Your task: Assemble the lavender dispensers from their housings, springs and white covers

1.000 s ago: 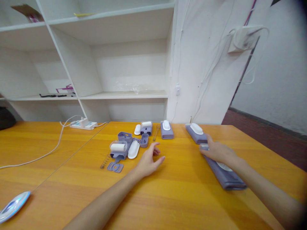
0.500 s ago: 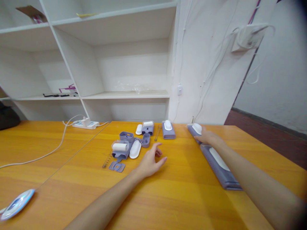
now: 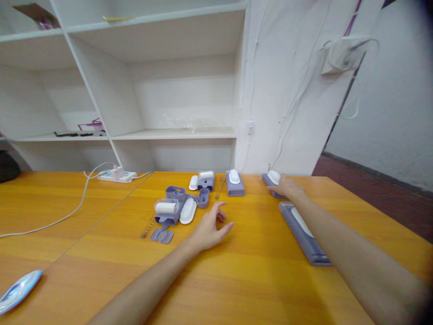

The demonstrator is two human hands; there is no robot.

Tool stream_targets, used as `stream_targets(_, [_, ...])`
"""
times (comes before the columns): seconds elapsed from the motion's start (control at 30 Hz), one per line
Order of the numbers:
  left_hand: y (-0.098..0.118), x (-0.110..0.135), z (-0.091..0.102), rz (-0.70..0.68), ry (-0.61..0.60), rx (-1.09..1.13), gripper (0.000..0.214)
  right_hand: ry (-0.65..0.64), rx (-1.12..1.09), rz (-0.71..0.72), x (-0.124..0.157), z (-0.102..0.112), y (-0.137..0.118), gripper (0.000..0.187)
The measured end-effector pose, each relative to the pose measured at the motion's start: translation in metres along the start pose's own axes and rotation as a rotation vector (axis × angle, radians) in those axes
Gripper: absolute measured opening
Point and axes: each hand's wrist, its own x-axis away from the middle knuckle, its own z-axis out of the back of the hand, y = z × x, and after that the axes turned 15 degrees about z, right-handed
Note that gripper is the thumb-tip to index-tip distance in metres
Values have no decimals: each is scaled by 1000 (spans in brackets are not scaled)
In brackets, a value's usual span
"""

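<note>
Worktable seen from beside the seated person. The right hand (image 3: 287,186) is stretched to the far edge of the orange table (image 3: 257,271) and lies over the near end of a white-capped lavender unit (image 3: 272,178). The fingers are bent down onto it, but whether they actually grip it cannot be told from here. The forearm passes over a long lavender unit (image 3: 302,233) that lies just beside and nearer the person.

The left hand (image 3: 209,226) rests palm-down on bare wood, fingers loosely spread, holding nothing. It is near the cluster of loose parts but touches none of them.

State of the work, judged from the layout: three pieces look closed up, namely the two units by the right arm and a small capped unit (image 3: 235,183) at the back. The remainder looks unassembled:
- a housing with a white roller (image 3: 166,211)
- a white oval cover (image 3: 188,211)
- an open lavender tray (image 3: 176,193)
- a small oval cup (image 3: 203,197)
- a flat lavender plate (image 3: 162,235)
- two springs, one (image 3: 146,227) at the cluster's near left and one (image 3: 220,187) at the back

Behind the table stand white shelves (image 3: 176,133), and a power strip (image 3: 117,175) lies on the table's far left.
</note>
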Motion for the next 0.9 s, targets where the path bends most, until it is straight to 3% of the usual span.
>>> stream_targets(0.13, [0, 0, 0, 0, 4, -26, 49, 161, 60, 42, 14, 13, -20, 71])
stream_targets(0.27, [-1, -2, 0, -17, 57, -98, 45, 450, 104, 335, 59, 22, -59, 47])
stream_targets(0.37, [-3, -4, 1, -78, 202, -240, 34, 571, 42, 569, 105, 10, -84, 36])
stream_targets(0.47, [-6, -5, -1, -80, 344, -438, 28, 547, -53, 711, 138, -17, -94, 30])
stream_targets(0.63, [-6, -3, -5, -6, 459, -732, 38, 486, -159, 683, 149, -54, -84, 28])
stream_targets(0.9, [3, -22, 13, 47, 543, -949, 47, 464, -187, 682, 148, -56, -79, 27])
